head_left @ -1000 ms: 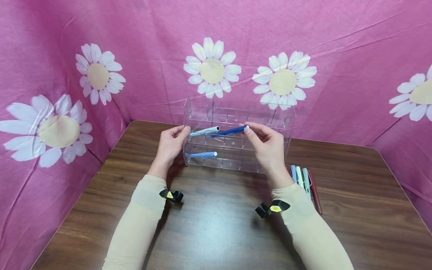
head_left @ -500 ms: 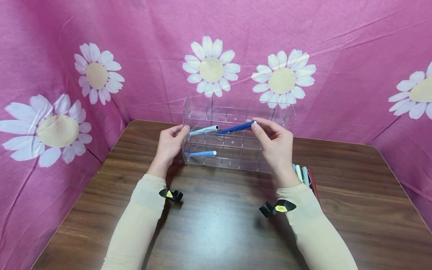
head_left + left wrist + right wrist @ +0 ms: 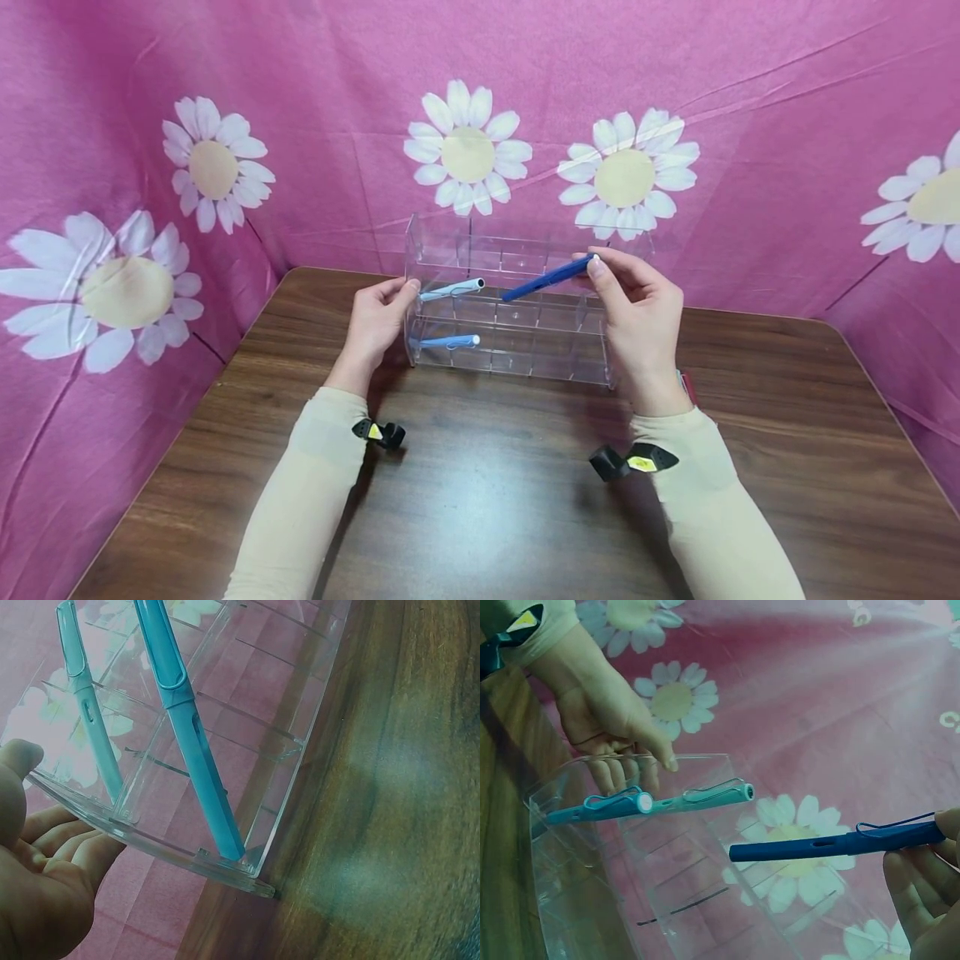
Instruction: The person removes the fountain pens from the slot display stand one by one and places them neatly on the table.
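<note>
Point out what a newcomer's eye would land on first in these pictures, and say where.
Probably the big white daisies on the pink cloth behind the table. Next, the dark blue pen, pinched in the right hand by the clear rack. Then the rack's two paler pens, one above the other, near the left hand.

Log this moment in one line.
left hand: grips clear rack at its left end; right hand: pinches tilted dark-blue capped pen; mid-blue pen: lowest tier; pale-blue pen: next tier up
</note>
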A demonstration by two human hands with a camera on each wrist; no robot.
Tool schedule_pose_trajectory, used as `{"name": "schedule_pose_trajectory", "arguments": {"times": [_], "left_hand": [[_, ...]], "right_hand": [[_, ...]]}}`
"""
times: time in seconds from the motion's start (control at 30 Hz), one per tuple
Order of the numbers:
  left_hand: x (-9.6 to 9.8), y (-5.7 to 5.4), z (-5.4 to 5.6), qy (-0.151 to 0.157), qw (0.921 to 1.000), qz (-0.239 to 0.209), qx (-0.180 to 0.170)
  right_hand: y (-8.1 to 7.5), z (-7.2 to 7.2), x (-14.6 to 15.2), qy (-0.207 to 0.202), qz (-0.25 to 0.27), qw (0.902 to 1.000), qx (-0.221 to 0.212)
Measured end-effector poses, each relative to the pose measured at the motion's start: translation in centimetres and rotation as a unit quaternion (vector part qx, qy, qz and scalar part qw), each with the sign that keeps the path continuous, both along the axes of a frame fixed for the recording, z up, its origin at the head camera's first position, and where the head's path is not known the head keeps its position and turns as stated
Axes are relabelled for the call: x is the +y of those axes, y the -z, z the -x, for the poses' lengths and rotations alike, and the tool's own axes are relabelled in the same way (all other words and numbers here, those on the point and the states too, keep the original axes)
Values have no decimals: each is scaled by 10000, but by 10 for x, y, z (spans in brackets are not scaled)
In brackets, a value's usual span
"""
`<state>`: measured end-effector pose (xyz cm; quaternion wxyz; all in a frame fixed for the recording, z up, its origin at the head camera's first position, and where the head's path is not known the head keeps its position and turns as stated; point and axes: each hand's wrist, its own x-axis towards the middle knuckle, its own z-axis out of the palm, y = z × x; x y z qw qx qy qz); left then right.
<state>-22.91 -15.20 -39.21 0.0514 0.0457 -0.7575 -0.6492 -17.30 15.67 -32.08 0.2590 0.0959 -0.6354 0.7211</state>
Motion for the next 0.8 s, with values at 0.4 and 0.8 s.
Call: {"name": "schedule_pose_trajectory", "arguments": {"times": [0.4,0.8], "left_hand": [[-1,1,0,-1,10000,-67,-7],[0,2,1,38,10000,-89,19]], "right_hand": [[-4,-6,10,-49,181,9998,29],[-5,-13,27,110,-359,9991,-176]]}}
